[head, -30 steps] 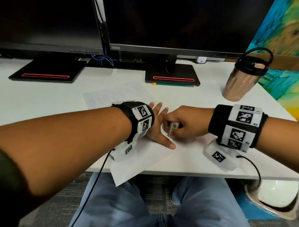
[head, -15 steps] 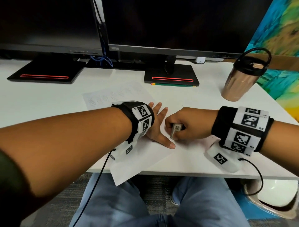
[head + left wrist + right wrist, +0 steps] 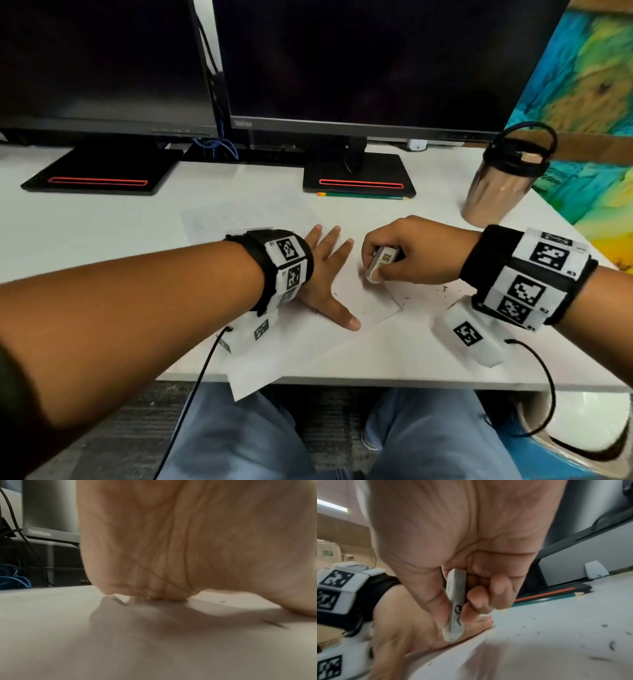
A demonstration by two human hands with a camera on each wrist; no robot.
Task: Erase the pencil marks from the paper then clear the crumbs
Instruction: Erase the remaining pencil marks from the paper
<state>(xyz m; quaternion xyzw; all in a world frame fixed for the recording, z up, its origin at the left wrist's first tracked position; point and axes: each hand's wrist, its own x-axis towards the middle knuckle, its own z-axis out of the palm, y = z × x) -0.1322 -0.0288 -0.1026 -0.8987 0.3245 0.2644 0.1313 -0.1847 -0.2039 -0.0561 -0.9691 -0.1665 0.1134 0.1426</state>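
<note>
White surface point(image 3: 102, 233) under two dark monitors point(image 3: 342, 61), tumbler point(image 3: 496, 185) at right. Left hand point(image 3: 325, 274) spread flat, pressing paper point(image 3: 373, 301). Right hand point(image 3: 411, 253) pinching eraser point(image 3: 378, 263), tip on paper; crumbs point(image 3: 442, 291) just beside.

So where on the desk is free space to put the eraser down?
Bare desk lies left of the far sheet, and between right hand and tumbler. Crowded: the near paper under left hand and eraser, and crumbs beside it.
</note>
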